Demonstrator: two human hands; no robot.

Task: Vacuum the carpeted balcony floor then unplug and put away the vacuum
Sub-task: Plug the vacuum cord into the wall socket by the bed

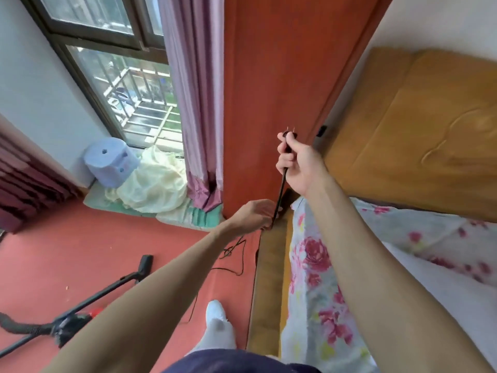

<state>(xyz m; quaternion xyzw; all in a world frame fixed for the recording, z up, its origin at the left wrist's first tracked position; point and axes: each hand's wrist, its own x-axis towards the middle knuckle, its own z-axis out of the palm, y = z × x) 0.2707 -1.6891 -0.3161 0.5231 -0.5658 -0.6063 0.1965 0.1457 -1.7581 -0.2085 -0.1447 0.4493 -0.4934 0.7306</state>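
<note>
Nearest us, our dark shorts (242, 362) fill the bottom edge, and one foot in a white sock (216, 321) stands on the red carpet (80, 251). At near left the vacuum (67, 323) lies on that carpet, its black tube running up and right to the floor head (145, 262), with a grey hose curving off the left edge. At near right a flowered sheet (317, 278) covers the bed, whose wooden side rail (269, 278) runs beside the carpet.

Both our bare arms reach forward. Our left hand (252, 214), fingers curled, holds the black cord (279, 189) close to the bed's far corner; from it the cord drops in loose loops onto the carpet beside the rail. Our right hand (298, 162) is raised higher, fingers and thumb clamped round the plug (288, 138), which points upward with its two metal prongs bare in the air. The cord runs taut between the two hands.

Behind the hands stands a reddish-brown wooden panel (269, 76), with a dark wall fitting (321, 130) just right of the plug; we cannot tell whether it is a socket. The wooden headboard (416, 130) rises at far right. At far left a lilac curtain (196, 103) hangs beside a dark-framed window (121, 63), and below it a pale blue stool (110, 162) sits against a heap of cream cloth (153, 184) on a green mat (204, 214)
</note>
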